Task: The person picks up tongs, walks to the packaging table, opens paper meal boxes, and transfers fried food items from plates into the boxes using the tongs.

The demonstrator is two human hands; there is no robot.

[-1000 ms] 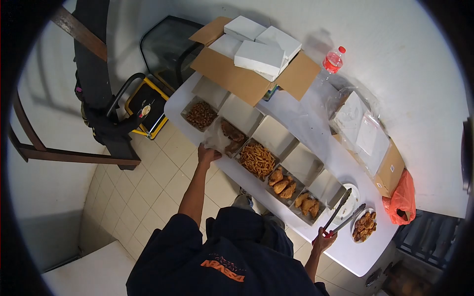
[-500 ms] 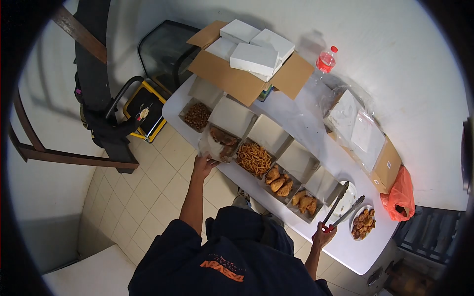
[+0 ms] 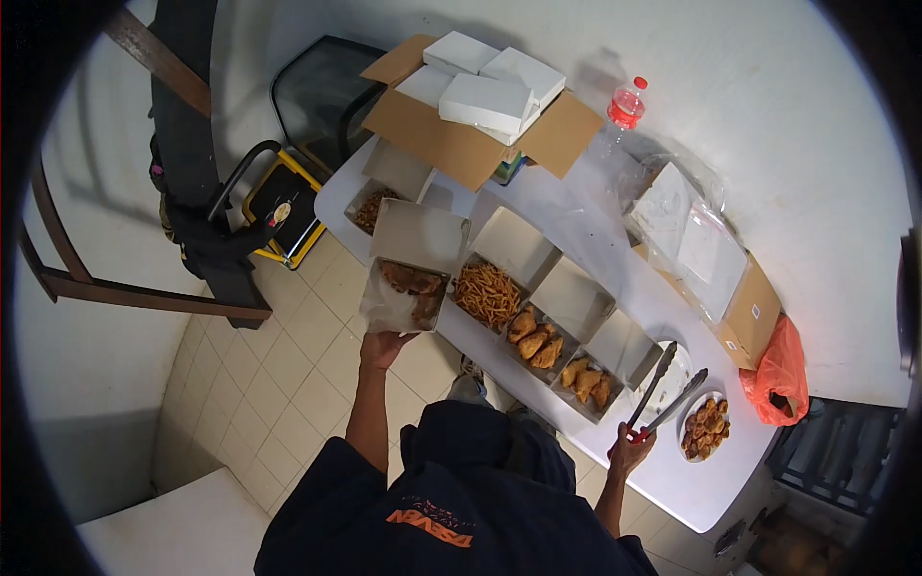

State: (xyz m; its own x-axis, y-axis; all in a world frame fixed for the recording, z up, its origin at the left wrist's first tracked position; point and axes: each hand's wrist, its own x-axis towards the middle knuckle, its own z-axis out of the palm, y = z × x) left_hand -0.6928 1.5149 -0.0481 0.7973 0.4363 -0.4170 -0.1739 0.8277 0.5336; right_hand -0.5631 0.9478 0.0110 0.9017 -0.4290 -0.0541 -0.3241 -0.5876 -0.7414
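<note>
Well, the left hand [image 3: 385,350] holds an open box [image 3: 415,238] of meat [image 3: 411,278] by its near side, with boxed fries [image 3: 487,294] to that hand's right on the worktop [image 3: 674,492], while the right hand [image 3: 630,452] grips spread tongs [image 3: 649,387].

dressed in a loose, very dark navy t-shirt [image 3: 355,542], bunched in places, cut with wide, plain sleeves [image 3: 331,485] leaving both forearms [image 3: 369,418] bare; printed with bold, slanted orange lettering [image 3: 429,530] and smaller, fainter lines of text [image 3: 437,506], too small to read; shod in a greyish shoe [image 3: 468,387], only partly visible.
</note>
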